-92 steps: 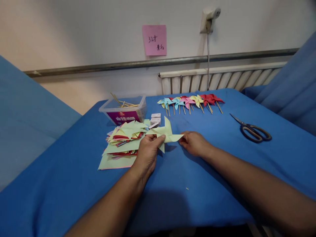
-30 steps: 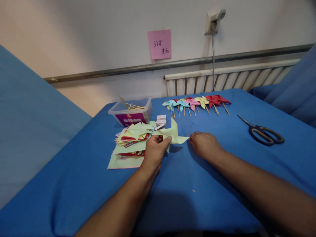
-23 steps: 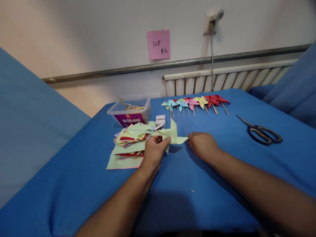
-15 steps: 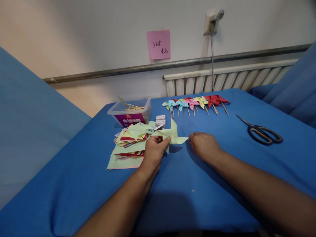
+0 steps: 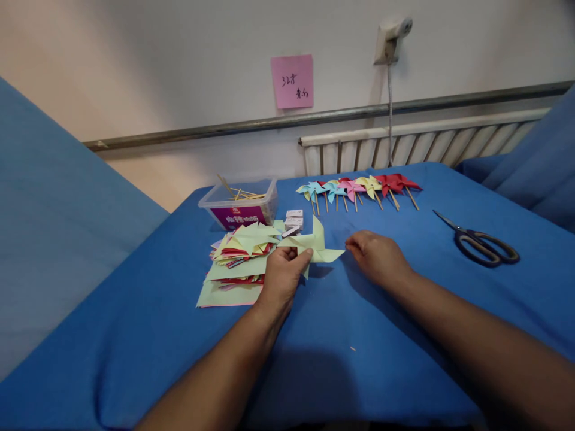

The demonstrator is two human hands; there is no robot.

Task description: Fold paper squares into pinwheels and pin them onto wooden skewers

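Note:
A pale green paper pinwheel (image 5: 317, 244) is pinched between the thumb and fingers of my left hand (image 5: 287, 269), above the blue cloth. Just right of its tip, my right hand (image 5: 377, 254) has its fingers pressed together; anything in them is too small to name. Left of my left hand lies a pile of cut coloured paper (image 5: 246, 242), with green sheets (image 5: 227, 296) under it. Two small white boxes (image 5: 294, 219) sit behind the pinwheel. No stick shows on this pinwheel.
A clear plastic tub (image 5: 242, 206) holding wooden sticks (image 5: 246, 194) stands at the back left. Several finished pinwheels on sticks (image 5: 353, 188) lie in a row at the back. Black-handled scissors (image 5: 485, 245) rest at the right. A tiny pale scrap (image 5: 353, 348) lies in front.
My right hand's fingers have shifted slightly and turned at the pinwheel's right tip. My left hand keeps its hold on the pinwheel. The whole view has moved a little.

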